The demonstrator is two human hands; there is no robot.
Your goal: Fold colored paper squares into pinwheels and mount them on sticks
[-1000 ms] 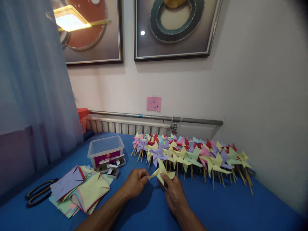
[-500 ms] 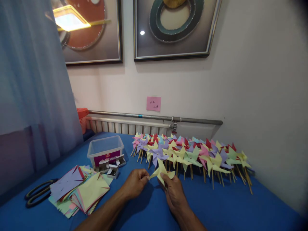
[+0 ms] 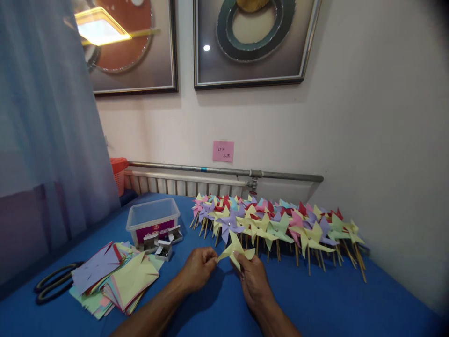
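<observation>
A pale yellow paper pinwheel (image 3: 235,251) is upright in my right hand (image 3: 253,276), whose thumb presses near its centre. Whether a stick runs behind it is hidden by the hand. My left hand (image 3: 199,268) is closed just left of the pinwheel, its fingertips close to one blade; anything inside those fingers is hidden. Beyond both hands stand rows of finished-looking pinwheels (image 3: 260,226) in yellow, purple, green, pink, red and blue, on thin wooden sticks.
Left on the blue table (image 3: 196,313) lie a pile of slit paper squares (image 3: 131,280) and dark-handled scissors (image 3: 52,283). Small open boxes (image 3: 164,251) sit before a clear plastic tub (image 3: 151,216). A radiator (image 3: 185,185) and pipe line the wall behind.
Both hands and the yellow pinwheel hold almost the same place. The whole view has shifted very slightly.
</observation>
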